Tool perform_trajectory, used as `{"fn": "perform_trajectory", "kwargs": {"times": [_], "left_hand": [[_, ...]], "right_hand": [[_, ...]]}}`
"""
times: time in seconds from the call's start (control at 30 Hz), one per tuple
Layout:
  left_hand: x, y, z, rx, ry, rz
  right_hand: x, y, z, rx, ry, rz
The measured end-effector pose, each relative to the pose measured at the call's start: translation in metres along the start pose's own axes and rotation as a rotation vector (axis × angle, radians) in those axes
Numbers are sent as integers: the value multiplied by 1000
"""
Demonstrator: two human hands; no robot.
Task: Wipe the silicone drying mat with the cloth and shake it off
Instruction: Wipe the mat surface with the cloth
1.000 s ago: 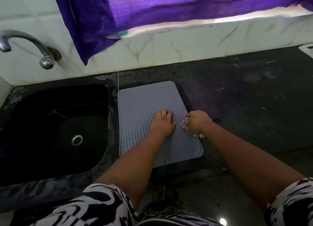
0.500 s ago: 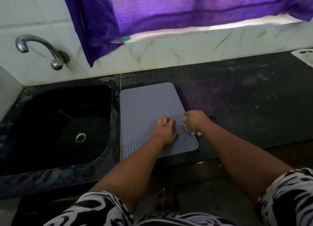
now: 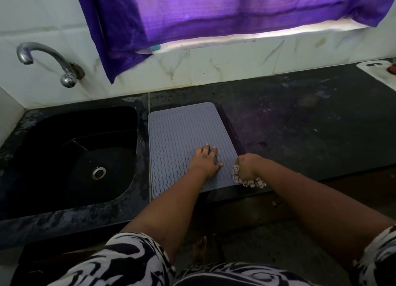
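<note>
A grey silicone drying mat with a wavy ribbed pattern lies flat on the black counter, just right of the sink. My left hand rests palm down on the mat's near right part, fingers spread. My right hand is at the mat's near right corner, closed around a bunched black-and-white patterned cloth. The cloth sticks out below my fist and touches the mat's edge and the counter.
A black sink with a metal drain sits left of the mat, with a chrome tap on the tiled wall above it. A purple curtain hangs over the window. The black countertop stretches right to a white object at the far corner.
My right hand with the cloth has slid toward me along the mat's right edge to its near corner. My left hand stays pressed on the mat. The camera has tilted and drawn back a little.
</note>
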State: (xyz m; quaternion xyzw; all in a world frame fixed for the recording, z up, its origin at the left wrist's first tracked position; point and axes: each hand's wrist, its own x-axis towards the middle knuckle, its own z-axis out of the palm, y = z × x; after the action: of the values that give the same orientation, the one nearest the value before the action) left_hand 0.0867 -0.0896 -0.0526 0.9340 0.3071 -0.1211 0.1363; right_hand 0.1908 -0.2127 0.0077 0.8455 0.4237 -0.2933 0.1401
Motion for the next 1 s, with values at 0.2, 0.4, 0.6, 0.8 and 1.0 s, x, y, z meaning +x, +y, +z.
{"fn": "perform_trajectory", "kwargs": {"times": [0.2,0.4,0.6,0.8,1.0], "left_hand": [[-18,-5,-11,-66,70,42],[-25,-6,-7,-32,-59,-15],[-33,4,0,-100,25,-24],[-38,22,-5,-172,180,26],[-16,26,-18,-245,240,33]], "right_hand": [[-7,-10,-24,152,185,-47],[-17,-7,30,44,356,-112],[-30,13,31,348,218,-97],[-34,60,6,1401,271,155],[-7,85,-20,868,527,229]]}}
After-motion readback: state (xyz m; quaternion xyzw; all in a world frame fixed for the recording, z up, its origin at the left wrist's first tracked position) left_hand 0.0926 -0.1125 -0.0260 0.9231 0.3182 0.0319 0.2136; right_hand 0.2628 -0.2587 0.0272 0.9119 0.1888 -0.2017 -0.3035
